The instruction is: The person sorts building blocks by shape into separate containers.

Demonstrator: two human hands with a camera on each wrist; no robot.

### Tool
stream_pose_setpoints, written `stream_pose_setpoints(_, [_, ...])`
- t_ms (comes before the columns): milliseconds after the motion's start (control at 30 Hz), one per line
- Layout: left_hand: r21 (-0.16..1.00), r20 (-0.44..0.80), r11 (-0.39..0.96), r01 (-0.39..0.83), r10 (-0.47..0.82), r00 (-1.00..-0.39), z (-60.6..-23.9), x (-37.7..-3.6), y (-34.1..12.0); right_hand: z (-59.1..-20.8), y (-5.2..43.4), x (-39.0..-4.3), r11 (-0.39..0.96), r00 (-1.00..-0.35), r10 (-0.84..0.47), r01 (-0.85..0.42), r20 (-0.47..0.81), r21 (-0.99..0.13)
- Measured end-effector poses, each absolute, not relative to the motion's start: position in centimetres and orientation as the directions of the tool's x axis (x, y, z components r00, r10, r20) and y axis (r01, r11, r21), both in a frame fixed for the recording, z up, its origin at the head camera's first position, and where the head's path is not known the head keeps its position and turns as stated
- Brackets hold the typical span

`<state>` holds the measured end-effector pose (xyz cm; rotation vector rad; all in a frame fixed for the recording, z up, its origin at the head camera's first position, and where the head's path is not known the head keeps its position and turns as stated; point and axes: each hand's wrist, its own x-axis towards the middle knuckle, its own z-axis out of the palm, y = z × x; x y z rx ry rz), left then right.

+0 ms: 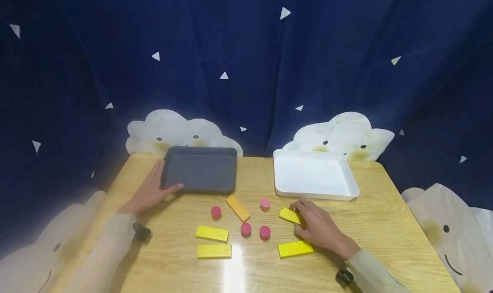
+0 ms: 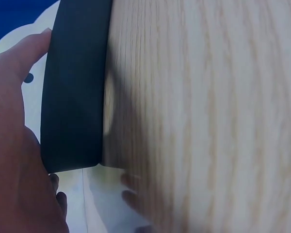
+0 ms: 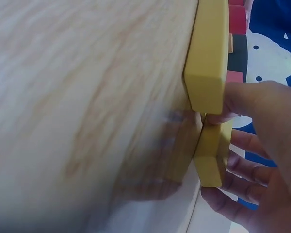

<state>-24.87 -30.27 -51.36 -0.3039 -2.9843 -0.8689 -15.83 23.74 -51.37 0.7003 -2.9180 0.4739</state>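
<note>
At the left, my left hand point(image 1: 148, 193) rests against the dark grey tray point(image 1: 202, 192), fingers straight along its left side and thumb at its near-left corner. In the left wrist view that hand lies beside the tray's dark wall point(image 2: 75, 97). My right hand point(image 1: 319, 225) grips a yellow rectangular block point(image 1: 289, 215) in front of the white tray point(image 1: 316, 196). The right wrist view shows thumb and fingers on opposite sides of this block point(image 3: 212, 155). Closer to the camera lies another yellow block point(image 1: 295, 249), just below the right hand.
Two yellow blocks point(image 1: 212, 233) lie one below the other at centre left. An orange block point(image 1: 238, 208) sits slantwise near the dark tray. Around it stand a pink cylinder point(image 1: 264, 205) and several red cylinders point(image 1: 245, 229). A dark blue curtain point(image 1: 246, 62) hangs behind the wooden table point(image 1: 173, 276).
</note>
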Motion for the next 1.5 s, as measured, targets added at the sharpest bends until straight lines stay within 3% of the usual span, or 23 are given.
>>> stream_pose_setpoints(600, [0.496, 0.052, 0.844, 0.202, 0.203, -0.978, -51.7, -25.0, -30.9, -49.8, 23.6, -15.4, 0.843, -0.884, -0.425, -0.465, 0.194, -0.272])
stream_pose_setpoints(1133, [0.481, 0.034, 0.856, 0.192, 0.201, -0.979, -51.5, -24.8, -30.7, -46.8, 21.7, -16.3, 0.752, -0.769, -0.536, -0.622, 0.347, -0.217])
stream_pose_setpoints(1500, [0.467, 0.029, 0.864, 0.189, 0.198, -0.980, -51.5, -24.9, -30.6, -45.2, 19.9, -17.6, 0.724, -0.727, -0.574, -0.666, 0.377, -0.182])
